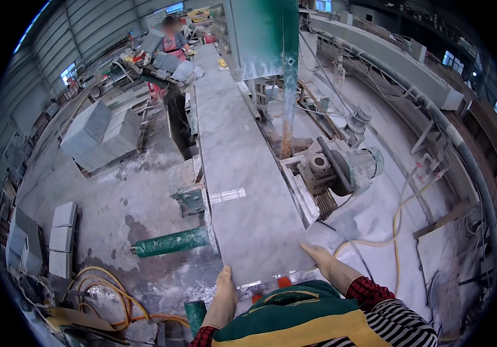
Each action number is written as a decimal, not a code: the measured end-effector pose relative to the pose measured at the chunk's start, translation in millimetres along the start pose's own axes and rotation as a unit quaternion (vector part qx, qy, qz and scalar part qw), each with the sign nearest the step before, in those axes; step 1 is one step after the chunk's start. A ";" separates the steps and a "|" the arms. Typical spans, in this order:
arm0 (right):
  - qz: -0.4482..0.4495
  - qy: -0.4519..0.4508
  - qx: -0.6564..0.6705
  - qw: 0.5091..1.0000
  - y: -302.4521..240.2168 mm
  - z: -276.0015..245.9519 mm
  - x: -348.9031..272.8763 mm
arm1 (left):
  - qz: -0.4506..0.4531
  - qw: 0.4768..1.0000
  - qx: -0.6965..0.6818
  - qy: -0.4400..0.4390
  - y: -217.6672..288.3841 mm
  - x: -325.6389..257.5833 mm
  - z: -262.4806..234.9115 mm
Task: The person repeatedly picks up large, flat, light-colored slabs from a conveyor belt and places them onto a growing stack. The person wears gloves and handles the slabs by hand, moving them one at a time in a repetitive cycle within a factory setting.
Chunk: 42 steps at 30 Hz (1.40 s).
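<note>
Dusty workshop floor [110, 202] spread around, left hand [223, 292] and right hand [326, 261] held the near corners of a grey slab [248, 173] stretching ahead, fingers mostly hidden beneath, green roller [170, 242] jutted left, motor [368, 163] stood right, person [173, 45] in pink apron stood near its far end.

My left hand [224, 292] and right hand [325, 261] bare; red-and-black checked cuffs [368, 292]; black-and-white striped sleeve [401, 321], lower right; green garment [283, 309], yellow band [300, 329], bottom centre.
</note>
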State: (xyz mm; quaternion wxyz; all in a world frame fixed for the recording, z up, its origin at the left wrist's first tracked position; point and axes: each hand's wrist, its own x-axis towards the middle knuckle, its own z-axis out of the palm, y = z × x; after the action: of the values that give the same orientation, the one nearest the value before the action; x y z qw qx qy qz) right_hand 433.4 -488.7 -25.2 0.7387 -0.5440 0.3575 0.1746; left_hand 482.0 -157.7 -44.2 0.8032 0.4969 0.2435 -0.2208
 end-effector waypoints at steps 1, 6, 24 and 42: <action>-0.006 0.010 -0.006 1.000 0.9 -1.2 -1.6 | 0.000 1.000 0.008 -0.007 10.5 -10.4 12.0; -0.036 0.065 -0.099 0.992 4.9 -2.0 7.2 | 0.039 0.999 -0.011 -0.010 -11.0 12.8 1.9; -0.045 0.056 -0.063 0.995 -8.1 4.2 13.9 | -0.025 0.997 0.057 0.052 24.4 15.5 18.6; 0.038 -0.122 0.027 0.991 58.7 3.4 -22.7 | -0.010 0.990 -0.098 0.103 11.9 -19.0 -96.3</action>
State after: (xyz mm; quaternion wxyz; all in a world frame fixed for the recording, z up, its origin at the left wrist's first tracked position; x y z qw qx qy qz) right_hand 381.1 -462.2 -48.3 0.7840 -0.4848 0.2892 0.2581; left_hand 457.7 -63.5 -61.7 0.8166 0.4333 0.3499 -0.1514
